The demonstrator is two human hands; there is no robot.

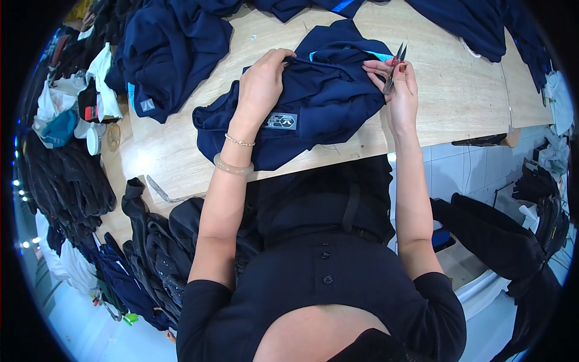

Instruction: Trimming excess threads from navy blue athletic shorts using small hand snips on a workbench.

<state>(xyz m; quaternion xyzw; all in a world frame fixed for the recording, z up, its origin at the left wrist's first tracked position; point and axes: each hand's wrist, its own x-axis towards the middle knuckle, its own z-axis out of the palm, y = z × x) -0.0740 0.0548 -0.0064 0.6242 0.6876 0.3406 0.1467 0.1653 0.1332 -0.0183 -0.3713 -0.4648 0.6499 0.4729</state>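
A navy garment (325, 102) lies bunched on the wooden table in front of me, with a grey printed label (281, 121) facing up and light-blue trim (377, 56) along its far right side. My left hand (263, 81) rests over its left part, fingers curled together around a fold of the cloth. In my right hand (398, 84) is a pair of thread snips (395, 72), held with the blades pointing away from me. The fingertips of that hand reach the garment's right edge beside the trim. Folds hide part of the left fingertips.
Another navy garment (175, 57) is heaped at the table's left, and more navy cloth (464, 27) lies at the far right. The wooden table (446, 108) ends just before my body. Dark clothes (60, 181) pile up on the left; a tape roll (113, 136) sits near them.
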